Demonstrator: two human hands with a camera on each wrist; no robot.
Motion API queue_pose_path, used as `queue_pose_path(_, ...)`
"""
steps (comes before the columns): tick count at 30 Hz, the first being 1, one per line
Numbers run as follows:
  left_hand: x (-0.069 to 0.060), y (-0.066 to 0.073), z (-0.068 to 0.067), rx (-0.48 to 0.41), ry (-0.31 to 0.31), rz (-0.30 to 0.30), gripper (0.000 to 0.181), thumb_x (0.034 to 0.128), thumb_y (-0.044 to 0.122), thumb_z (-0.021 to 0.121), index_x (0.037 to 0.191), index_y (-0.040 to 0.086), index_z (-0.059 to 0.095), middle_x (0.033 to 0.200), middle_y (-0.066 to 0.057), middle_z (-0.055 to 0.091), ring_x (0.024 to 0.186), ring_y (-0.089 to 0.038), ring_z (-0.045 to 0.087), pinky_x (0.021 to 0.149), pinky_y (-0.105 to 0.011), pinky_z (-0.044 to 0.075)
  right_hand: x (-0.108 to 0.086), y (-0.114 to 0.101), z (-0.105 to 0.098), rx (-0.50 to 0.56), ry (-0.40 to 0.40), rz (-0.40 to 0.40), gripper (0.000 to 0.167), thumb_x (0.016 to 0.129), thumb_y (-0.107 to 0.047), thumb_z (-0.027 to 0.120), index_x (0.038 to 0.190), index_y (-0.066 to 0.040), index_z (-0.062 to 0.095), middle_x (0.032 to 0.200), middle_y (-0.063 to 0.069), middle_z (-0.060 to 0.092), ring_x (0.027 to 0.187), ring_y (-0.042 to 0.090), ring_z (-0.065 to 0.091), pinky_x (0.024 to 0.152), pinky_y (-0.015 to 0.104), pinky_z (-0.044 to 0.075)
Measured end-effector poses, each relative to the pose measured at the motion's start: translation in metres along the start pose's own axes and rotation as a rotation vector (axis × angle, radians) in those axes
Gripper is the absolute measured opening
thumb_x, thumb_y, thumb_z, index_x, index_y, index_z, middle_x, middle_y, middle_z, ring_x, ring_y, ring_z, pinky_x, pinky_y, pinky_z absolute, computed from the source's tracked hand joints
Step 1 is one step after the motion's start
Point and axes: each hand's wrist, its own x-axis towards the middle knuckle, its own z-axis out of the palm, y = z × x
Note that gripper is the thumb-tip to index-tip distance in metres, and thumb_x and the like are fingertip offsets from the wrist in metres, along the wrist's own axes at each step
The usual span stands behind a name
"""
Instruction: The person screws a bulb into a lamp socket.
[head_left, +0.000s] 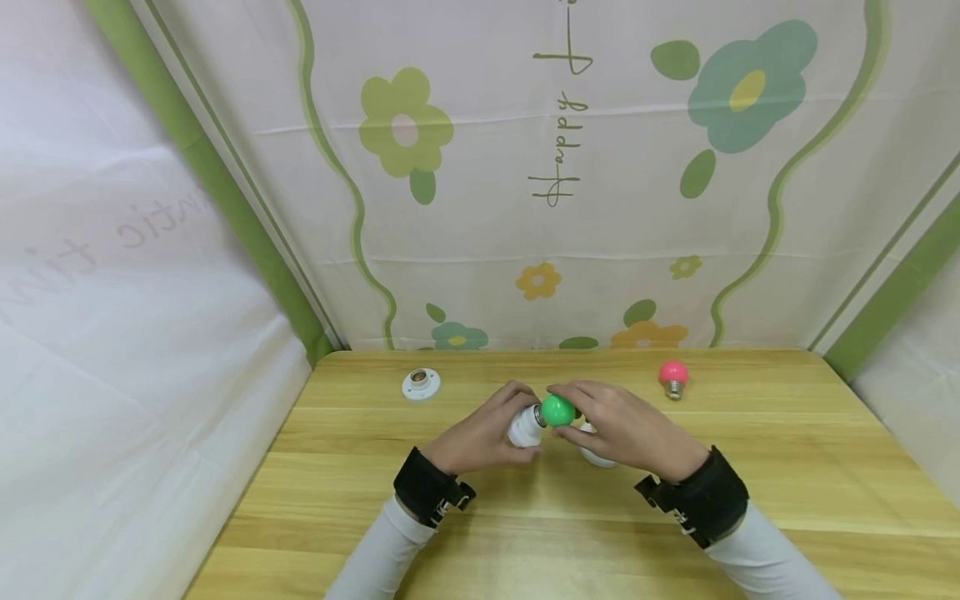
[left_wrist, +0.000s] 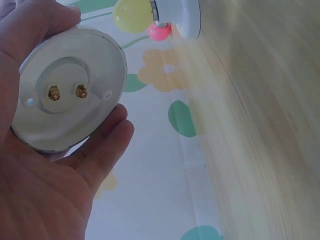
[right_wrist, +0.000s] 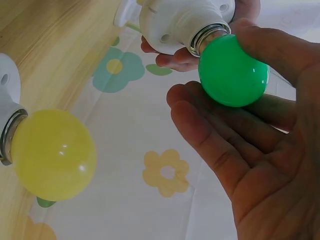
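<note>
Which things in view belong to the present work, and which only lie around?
In use:
green bulb in the right hand
white socket in the left hand

Apparently lying about:
pink bulb
empty socket
yellow bulb in a third socket

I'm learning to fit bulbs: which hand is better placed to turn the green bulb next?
Probably the right hand: its fingers hold the green bulb at the mouth of the white socket, which the left hand grips.

Tabletop socket (head_left: 599,457) partly hidden behind right grip (head_left: 626,422)
</note>
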Motion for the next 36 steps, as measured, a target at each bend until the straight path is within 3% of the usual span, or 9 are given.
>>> queue_pose_path(14,-0.0009,0.0008,-0.0005,0.012,-0.005,0.011,0.053,0.0907,0.015,0.084,0.136,0.008,0.058,0.134,-0.005,0.051,0.111,-0.013,0.056,0.095,-0.022,0.055,-0.0004,-0.0012,0.0008,-0.019,-0.005,0.047,0.058,0.093,-0.036,0.083,0.133,0.001,0.067,0.116,0.008,0.077,0.099,0.017,0.076,0.079,0.031,0.064)
queue_pose_path(22,-0.0013,0.0001,-0.0006,0.004,-0.011,0.006,0.053,0.0918,0.016,0.083,0.138,0.008,0.057,0.135,-0.005,0.051,0.111,-0.013,0.056,0.095,-0.022,0.055,0.0006,-0.0004,0.0014,-0.016,-0.009,0.049,0.066,0.094,-0.036,0.083,0.146,-0.004,0.058,0.137,0.011,0.068,0.111,0.020,0.075,0.087,0.033,0.064)
queue_pose_path(30,-0.0026,0.0008,-0.0012,0.010,0.000,0.011,0.053,0.0919,0.016,0.083,0.137,0.008,0.057,0.134,-0.004,0.051,0.110,-0.013,0.056,0.094,-0.023,0.055,0.0024,0.0004,0.0038,0.082,0.015,-0.048,0.047,0.091,-0.021,0.086,0.131,-0.011,0.065,0.129,0.001,0.064,0.102,0.011,0.071,0.083,0.025,0.062)
queue_pose_path(36,-0.0035,0.0013,-0.0021,0.023,0.007,0.023,0.054,0.0918,0.017,0.084,0.137,0.008,0.056,0.133,-0.005,0.052,0.109,-0.012,0.056,0.093,-0.023,0.055,0.0032,-0.0014,0.0033,0.090,0.016,-0.054,0.052,0.088,-0.019,0.089,0.132,-0.009,0.064,0.129,0.003,0.065,0.107,0.014,0.071,0.086,0.028,0.063)
